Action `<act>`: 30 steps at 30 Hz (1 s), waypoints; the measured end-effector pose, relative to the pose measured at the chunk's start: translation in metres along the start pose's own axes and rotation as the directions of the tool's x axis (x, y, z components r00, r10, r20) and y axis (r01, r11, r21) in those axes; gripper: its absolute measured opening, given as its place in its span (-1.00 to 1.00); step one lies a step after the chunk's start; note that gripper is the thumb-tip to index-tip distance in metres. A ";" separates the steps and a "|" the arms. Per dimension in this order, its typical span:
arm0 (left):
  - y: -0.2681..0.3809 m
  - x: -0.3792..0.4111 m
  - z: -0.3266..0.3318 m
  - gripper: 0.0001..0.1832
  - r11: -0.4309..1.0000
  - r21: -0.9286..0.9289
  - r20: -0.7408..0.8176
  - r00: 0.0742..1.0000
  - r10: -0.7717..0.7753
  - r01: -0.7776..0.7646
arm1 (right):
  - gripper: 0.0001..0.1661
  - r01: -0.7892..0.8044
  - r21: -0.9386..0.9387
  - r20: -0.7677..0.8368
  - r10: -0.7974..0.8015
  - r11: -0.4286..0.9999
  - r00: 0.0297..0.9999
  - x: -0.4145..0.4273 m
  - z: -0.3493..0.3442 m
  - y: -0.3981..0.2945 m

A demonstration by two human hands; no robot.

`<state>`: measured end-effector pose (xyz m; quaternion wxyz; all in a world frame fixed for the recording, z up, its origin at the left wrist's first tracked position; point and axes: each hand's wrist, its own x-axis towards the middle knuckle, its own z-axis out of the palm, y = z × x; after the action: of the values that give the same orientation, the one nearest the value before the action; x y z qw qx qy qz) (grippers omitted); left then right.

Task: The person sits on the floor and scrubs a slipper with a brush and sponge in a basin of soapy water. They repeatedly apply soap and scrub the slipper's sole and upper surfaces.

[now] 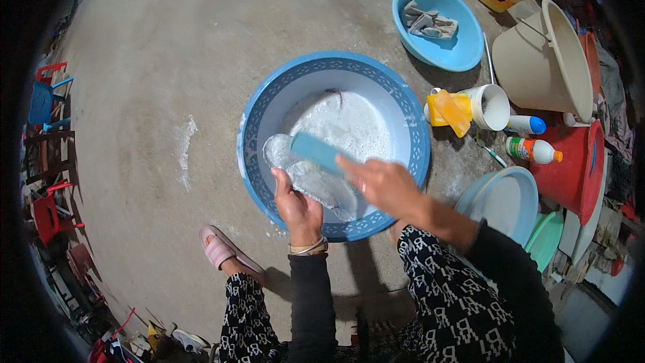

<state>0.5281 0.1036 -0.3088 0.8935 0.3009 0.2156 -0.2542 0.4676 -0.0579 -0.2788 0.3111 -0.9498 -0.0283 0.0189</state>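
Observation:
A large blue basin (332, 54) with a patterned rim stands on the floor before me, with foamy water (352, 126) inside. My left hand (298, 206) holds a wet, sudsy item, apparently a shoe (278, 150), over the near left part of the basin. My right hand (383, 184) grips a light blue scrubbing brush (315, 152), slightly blurred, which lies across the top of the item. The brush hides the middle of the item, and its bristles barely show.
At the right stand a small blue basin (473, 55) holding grey cloth, a beige bucket (524, 65), a white tub (491, 107), a bottle (534, 150) with an orange cap, a red bucket (564, 171) and a green basin (546, 239). Chairs (48, 214) line the far left.

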 end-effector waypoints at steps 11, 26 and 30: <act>-0.029 0.001 0.014 -0.60 0.980 0.089 -0.109 0.976 0.188 -0.179 | -0.47 0.159 0.045 -0.100 -0.154 0.986 0.983 0.015 0.001 -0.016; -0.011 -0.002 0.008 -0.62 0.987 0.039 -0.092 0.983 0.157 -0.154 | -0.60 0.068 0.158 -0.083 -0.056 0.985 0.995 0.007 0.002 -0.024; -0.011 -0.004 0.014 -0.66 0.988 0.024 -0.135 0.979 0.151 -0.150 | -0.52 0.068 0.065 -0.207 -0.053 0.996 0.977 0.041 -0.001 -0.002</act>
<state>0.5220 0.0888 -0.3013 0.8913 0.3390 0.2511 -0.1662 0.5086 -0.0547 -0.2774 0.3468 -0.9335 -0.0241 -0.0875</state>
